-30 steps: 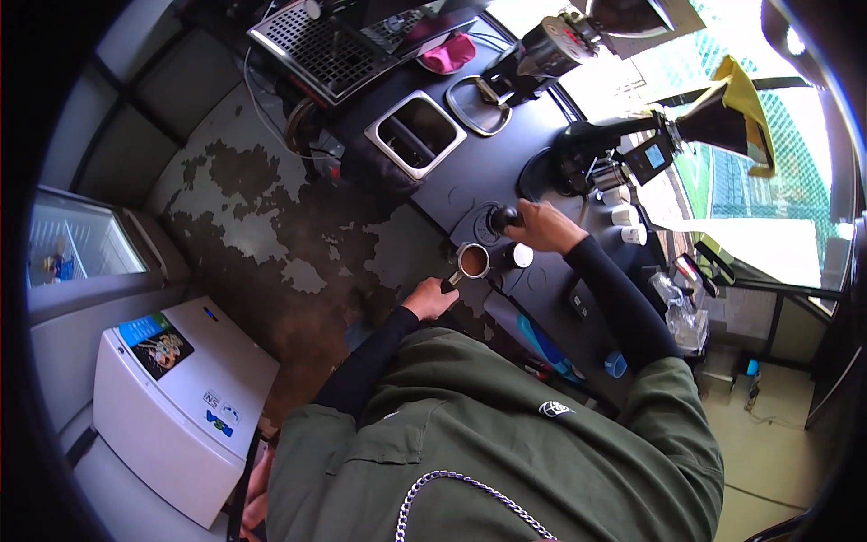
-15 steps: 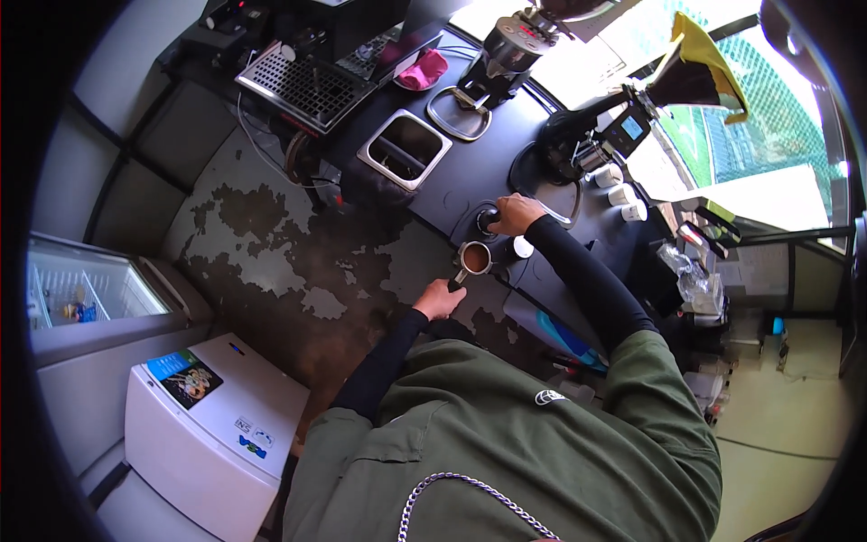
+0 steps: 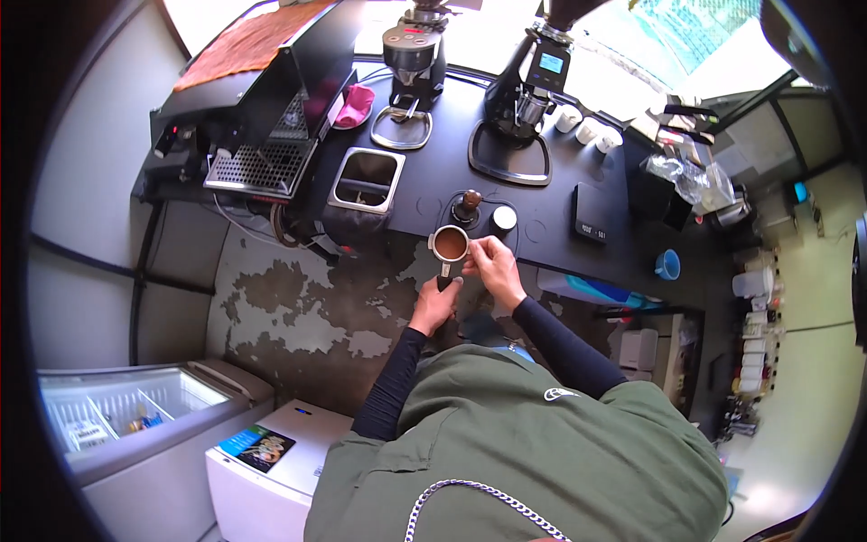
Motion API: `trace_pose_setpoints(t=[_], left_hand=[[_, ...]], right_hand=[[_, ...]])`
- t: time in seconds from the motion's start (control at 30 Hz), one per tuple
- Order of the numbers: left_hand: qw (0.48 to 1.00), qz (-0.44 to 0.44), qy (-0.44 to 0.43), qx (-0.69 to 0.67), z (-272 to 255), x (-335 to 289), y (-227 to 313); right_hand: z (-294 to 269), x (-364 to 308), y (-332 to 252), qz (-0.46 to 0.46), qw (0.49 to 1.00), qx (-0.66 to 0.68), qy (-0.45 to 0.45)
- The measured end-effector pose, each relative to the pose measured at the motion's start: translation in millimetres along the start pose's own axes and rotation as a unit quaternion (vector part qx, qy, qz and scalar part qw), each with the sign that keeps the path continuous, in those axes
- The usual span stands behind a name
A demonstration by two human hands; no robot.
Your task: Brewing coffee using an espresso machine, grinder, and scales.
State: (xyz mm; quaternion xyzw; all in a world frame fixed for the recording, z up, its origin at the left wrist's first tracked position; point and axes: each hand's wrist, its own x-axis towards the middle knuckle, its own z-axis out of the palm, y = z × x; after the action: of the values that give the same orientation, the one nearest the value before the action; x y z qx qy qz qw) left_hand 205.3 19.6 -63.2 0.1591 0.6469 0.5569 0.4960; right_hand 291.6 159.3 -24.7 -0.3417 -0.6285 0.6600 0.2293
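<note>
One portafilter (image 3: 445, 268) w/ brn grounds (image 3: 451, 244)

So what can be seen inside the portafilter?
Brown coffee grounds lie inside the portafilter, spread across its round opening. Everything beneath their top surface is covered, so the bottom and their depth can't be seen.

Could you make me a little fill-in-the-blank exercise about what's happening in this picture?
1. The left hand grips the portafilter by its ____.
2. The coffee in its round basket is coloured ____.
3. In the picture, the tamper stands to the ____ of the nearest white cup.
4. The lone cup right of the black scale is coloured ____.

Missing words: handle; brown; left; blue.
</note>
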Motion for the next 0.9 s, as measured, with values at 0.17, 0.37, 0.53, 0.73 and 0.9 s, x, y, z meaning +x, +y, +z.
trace_pose_setpoints(t=[0.17, 0.37, 0.53, 0.73, 0.9], left_hand=[[0.997, -0.055, -0.048, -0.014, 2, -19, 9], [0.972, -0.02, -0.126, 0.199, 5, -39, 29], [0.984, -0.06, -0.117, 0.117, 23, -51, 35], [0.946, -0.04, -0.195, 0.258, 37, -67, 53], [0.883, -0.049, -0.322, 0.339, 66, -90, 85]], right_hand=[[-34, -31, -24, -0.099, 0.969, -0.226, 0.019], [-75, -7, -46, -0.121, 0.955, -0.238, -0.128], [-101, -73, -15, -0.061, 0.987, -0.146, -0.039], [-138, -46, -63, -0.326, 0.901, -0.253, -0.131], [-140, -41, -114, -0.235, 0.819, -0.301, -0.428]])
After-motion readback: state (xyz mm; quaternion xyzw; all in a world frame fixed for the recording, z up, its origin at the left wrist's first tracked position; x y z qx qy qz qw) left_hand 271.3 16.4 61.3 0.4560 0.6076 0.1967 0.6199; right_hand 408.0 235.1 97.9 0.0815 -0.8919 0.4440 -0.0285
